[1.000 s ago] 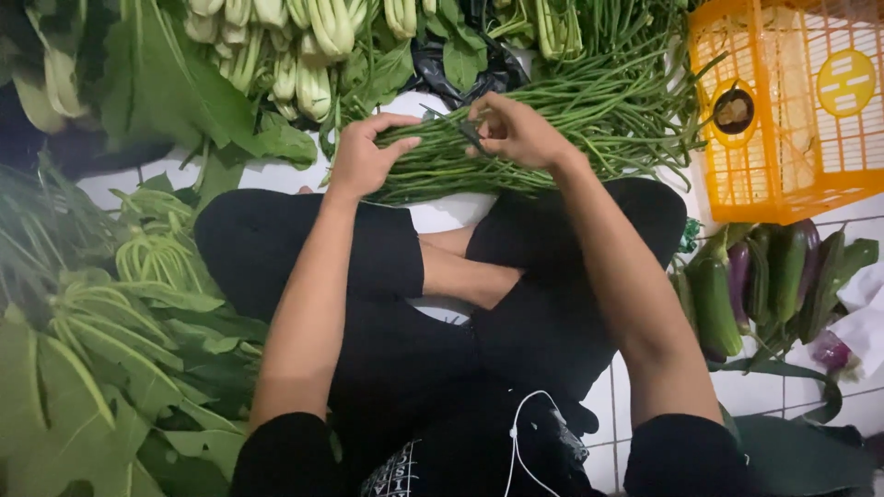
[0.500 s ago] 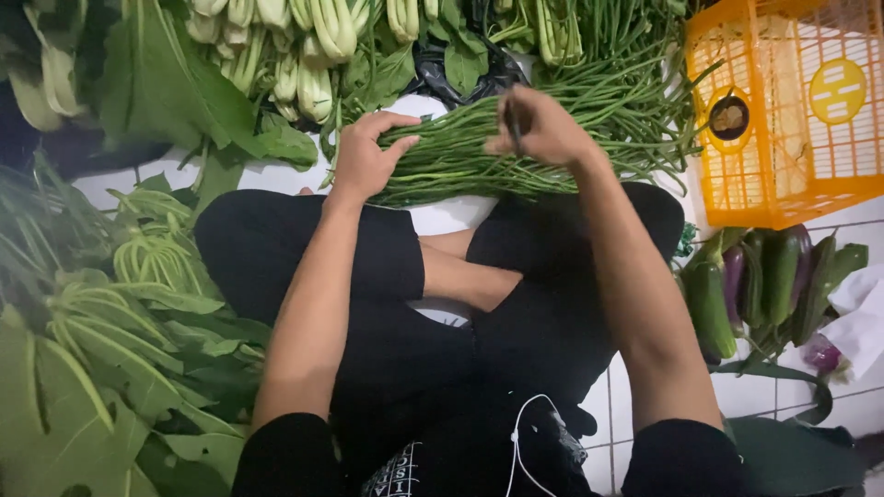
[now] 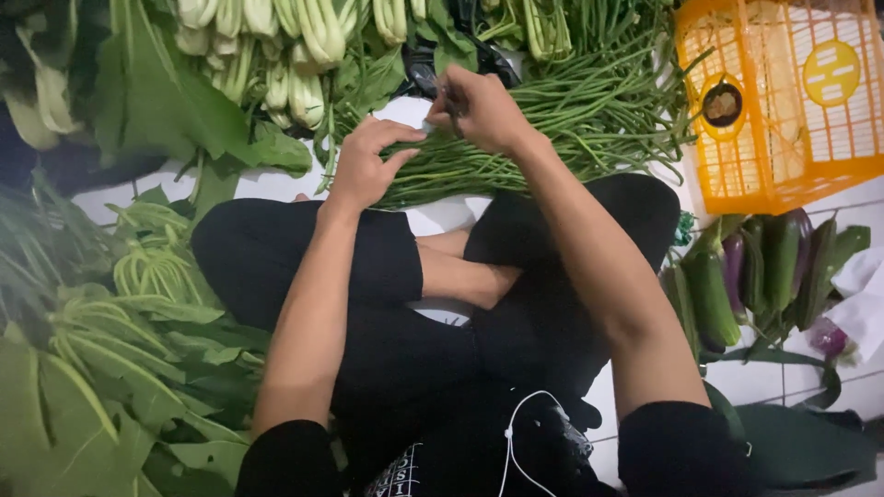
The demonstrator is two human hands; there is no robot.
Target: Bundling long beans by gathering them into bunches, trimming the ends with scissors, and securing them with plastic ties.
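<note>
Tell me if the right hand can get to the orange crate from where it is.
Probably yes. The right hand is over the long beans, and the orange crate stands just to its right with only beans between, nothing tall blocking a sideways reach.

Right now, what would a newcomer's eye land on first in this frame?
Probably the two bare hands at top centre: the left hand rests on a bundle of long green beans, and the right hand pinches something thin and dark above it. Next, the bright orange plastic crate at upper right, then the bok choy along the top.
</note>
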